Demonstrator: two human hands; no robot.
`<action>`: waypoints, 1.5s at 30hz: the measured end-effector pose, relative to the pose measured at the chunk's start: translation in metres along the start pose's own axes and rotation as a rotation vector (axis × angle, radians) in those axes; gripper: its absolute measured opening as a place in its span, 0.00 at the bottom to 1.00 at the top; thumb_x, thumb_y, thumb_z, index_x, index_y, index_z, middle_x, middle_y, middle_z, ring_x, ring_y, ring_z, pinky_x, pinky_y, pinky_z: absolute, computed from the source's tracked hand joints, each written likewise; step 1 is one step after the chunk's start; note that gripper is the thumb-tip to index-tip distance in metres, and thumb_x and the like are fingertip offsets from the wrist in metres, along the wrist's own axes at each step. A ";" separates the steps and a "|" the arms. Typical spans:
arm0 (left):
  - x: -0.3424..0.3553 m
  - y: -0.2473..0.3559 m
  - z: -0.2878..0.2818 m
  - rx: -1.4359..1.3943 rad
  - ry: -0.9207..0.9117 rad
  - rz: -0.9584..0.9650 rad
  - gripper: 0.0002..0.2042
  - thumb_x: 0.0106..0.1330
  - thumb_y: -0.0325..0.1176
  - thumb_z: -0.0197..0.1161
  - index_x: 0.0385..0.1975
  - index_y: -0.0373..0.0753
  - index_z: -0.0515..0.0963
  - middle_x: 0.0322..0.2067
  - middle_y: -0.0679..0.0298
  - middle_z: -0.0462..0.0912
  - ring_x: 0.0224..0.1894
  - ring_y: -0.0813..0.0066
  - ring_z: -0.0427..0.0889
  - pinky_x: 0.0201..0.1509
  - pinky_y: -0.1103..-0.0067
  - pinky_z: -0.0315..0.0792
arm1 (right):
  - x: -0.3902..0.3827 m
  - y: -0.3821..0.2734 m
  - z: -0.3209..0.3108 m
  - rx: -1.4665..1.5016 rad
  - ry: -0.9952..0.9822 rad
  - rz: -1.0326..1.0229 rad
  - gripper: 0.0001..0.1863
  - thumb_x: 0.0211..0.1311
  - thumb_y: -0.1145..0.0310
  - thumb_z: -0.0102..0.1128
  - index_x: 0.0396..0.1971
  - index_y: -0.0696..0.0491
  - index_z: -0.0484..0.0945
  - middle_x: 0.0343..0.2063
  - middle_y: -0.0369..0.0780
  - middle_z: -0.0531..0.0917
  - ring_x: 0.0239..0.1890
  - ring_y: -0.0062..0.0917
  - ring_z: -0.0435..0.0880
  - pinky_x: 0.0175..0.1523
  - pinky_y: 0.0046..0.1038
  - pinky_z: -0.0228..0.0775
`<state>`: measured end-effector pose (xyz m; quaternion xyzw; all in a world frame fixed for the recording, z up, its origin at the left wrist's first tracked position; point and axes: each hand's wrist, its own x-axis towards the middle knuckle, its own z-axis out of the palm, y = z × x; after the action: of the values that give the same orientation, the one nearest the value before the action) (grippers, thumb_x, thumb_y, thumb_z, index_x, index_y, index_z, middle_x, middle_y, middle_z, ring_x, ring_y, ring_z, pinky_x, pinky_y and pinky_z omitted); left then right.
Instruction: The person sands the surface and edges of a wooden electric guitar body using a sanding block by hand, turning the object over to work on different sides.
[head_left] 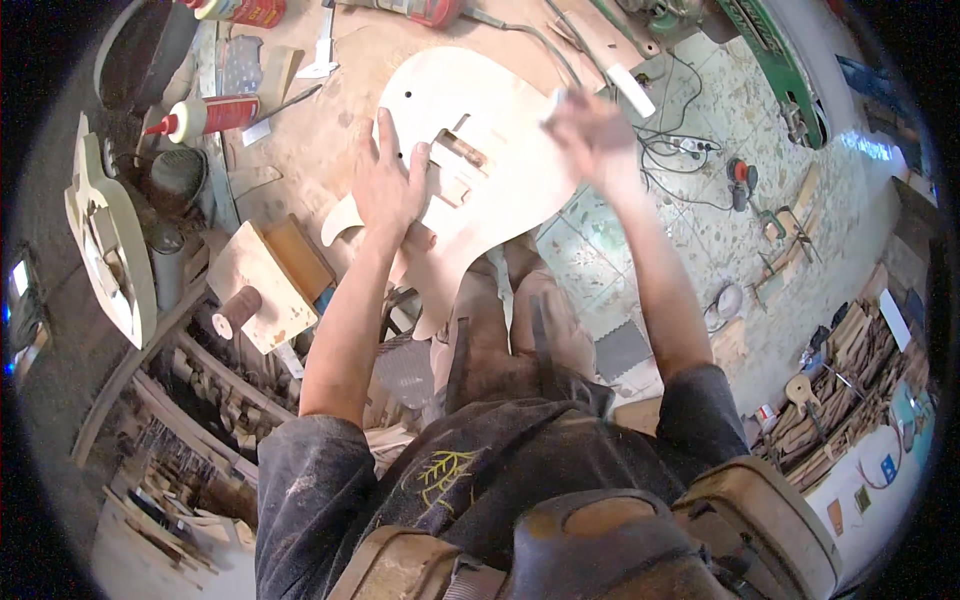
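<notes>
A pale wooden electric guitar body (490, 100) lies over the near edge of the workbench (310, 150), with cut-out cavities and small drilled holes in its face. My left hand (388, 188) rests on its left part, fingers spread flat against the wood. At the body's right edge is my right hand (598, 142), smeared by motion. Its fingers are bent together around something small and greyish whose kind I cannot make out. Part of the body's lower horn hangs past the bench, above my legs.
Glue bottles (205, 118), a caliper (322, 50) and a red power tool (430, 10) lie on the bench. Another guitar body (140, 270) stands at the left. Cables (670, 150) and a sander (742, 175) lie on the tiled floor; wood offcuts (840, 370) are piled at right.
</notes>
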<state>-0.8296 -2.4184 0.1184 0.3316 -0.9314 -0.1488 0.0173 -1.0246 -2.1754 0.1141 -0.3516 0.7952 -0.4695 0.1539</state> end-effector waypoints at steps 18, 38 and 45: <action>-0.009 -0.001 -0.005 -0.101 -0.059 -0.107 0.38 0.73 0.56 0.55 0.78 0.43 0.57 0.71 0.38 0.63 0.70 0.40 0.69 0.72 0.59 0.66 | -0.073 -0.023 0.017 0.364 -0.203 0.423 0.24 0.70 0.61 0.63 0.62 0.54 0.74 0.61 0.42 0.80 0.59 0.31 0.82 0.64 0.33 0.72; -0.003 0.008 -0.001 -0.064 -0.047 -0.050 0.39 0.73 0.56 0.54 0.78 0.40 0.56 0.73 0.37 0.59 0.72 0.39 0.65 0.74 0.58 0.64 | -0.009 0.020 -0.025 -0.344 -0.063 -0.075 0.20 0.72 0.55 0.60 0.56 0.50 0.82 0.55 0.42 0.84 0.57 0.40 0.82 0.61 0.37 0.74; -0.005 -0.004 0.001 -0.007 -0.016 -0.028 0.39 0.74 0.57 0.53 0.78 0.39 0.55 0.73 0.36 0.59 0.73 0.38 0.64 0.73 0.58 0.64 | -0.102 -0.028 0.025 0.180 -0.004 0.208 0.14 0.71 0.57 0.59 0.48 0.46 0.87 0.54 0.39 0.86 0.55 0.38 0.83 0.62 0.40 0.73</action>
<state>-0.8229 -2.4180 0.1160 0.3435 -0.9262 -0.1550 0.0088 -0.9270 -2.1286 0.1169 -0.2529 0.7817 -0.5197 0.2343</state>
